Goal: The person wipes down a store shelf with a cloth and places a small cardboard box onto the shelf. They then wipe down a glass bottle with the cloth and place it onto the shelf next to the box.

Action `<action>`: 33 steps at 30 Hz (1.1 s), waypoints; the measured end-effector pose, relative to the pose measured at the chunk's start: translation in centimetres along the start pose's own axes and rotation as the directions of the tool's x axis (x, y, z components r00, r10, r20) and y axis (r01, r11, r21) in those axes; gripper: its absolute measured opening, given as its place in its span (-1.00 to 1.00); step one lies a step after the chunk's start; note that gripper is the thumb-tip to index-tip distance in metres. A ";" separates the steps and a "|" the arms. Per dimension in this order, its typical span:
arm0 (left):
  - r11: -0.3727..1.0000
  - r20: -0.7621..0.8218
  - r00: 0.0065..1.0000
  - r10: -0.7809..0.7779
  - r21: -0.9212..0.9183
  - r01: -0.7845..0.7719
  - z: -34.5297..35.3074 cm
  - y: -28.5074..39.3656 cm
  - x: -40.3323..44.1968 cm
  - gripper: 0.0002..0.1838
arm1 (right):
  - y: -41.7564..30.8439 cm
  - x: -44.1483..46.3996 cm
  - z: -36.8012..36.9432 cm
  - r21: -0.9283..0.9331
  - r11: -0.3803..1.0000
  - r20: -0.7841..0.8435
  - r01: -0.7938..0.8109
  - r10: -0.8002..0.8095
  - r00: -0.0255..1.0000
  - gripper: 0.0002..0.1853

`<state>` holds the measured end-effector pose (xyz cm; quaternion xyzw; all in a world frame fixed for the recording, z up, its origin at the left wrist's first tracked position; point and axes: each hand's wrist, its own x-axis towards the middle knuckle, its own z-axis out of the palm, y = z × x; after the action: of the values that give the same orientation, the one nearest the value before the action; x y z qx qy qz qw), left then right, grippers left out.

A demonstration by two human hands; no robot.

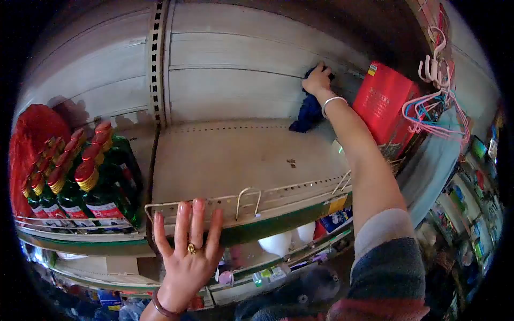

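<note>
And the right hand (pixel 319 80) grips the blue cloth (pixel 305 115), up against the back panel (pixel 235 91) near the red box (pixel 381 101); the left hand (pixel 188 266), spread wide, rests at the shelf edge (pixel 289 215).

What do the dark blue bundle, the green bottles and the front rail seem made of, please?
The dark blue bundle: likely soft, matte fabric, from its limp folds. The green bottles: probably smooth, glossy glass, given their dark shine, though plastic is possible. The front rail: apparently metal wire, dull pale finish, from its thin, bent loop.
</note>
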<state>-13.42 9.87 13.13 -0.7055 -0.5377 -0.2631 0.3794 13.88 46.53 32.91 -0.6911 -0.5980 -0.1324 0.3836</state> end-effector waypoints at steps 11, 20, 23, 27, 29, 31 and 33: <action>0.998 -0.019 0.999 0.027 0.058 -0.026 0.3 -0.2 0.0 -0.55 | 5.1 6.4 2.5 -0.563 0.793 0.198 0.231 -0.142 0.970 -0.57; 1.000 0.002 1.000 0.011 0.014 -0.011 -0.2 -0.1 0.2 -0.57 | 1.3 3.4 -0.5 -0.473 0.835 0.269 0.282 -0.168 0.948 -0.59; 1.000 0.013 1.000 0.000 -0.016 0.000 -0.4 0.0 0.2 -0.56 | -1.2 3.4 2.9 -0.421 0.888 0.082 0.187 -0.168 0.982 -0.61; 1.000 -0.020 1.000 0.009 -0.004 -0.009 -0.4 -0.1 0.2 -0.55 | -8.4 -3.7 -1.7 -0.315 0.885 0.237 0.343 -0.276 0.931 -0.55; 1.000 -0.022 1.000 0.019 -0.003 -0.019 -0.3 -0.2 0.1 -0.55 | -10.4 -5.6 -1.9 -0.295 0.841 0.240 0.453 -0.393 0.887 -0.52; 0.999 -0.027 1.000 0.009 -0.043 -0.011 -0.4 -0.2 0.0 -0.55 | -12.1 -6.6 0.2 0.040 0.933 0.002 0.357 -0.358 0.934 -0.57; 0.999 -0.058 0.998 0.010 -0.046 -0.013 -0.3 -0.2 0.1 -0.56 | -14.5 -8.7 -0.4 0.051 0.869 0.030 0.492 -0.494 0.869 -0.59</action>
<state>-13.61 9.71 13.46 -0.7094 -0.5162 -0.2934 0.3798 -1.63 39.77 32.97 -0.5104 -0.7651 -0.1988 0.3386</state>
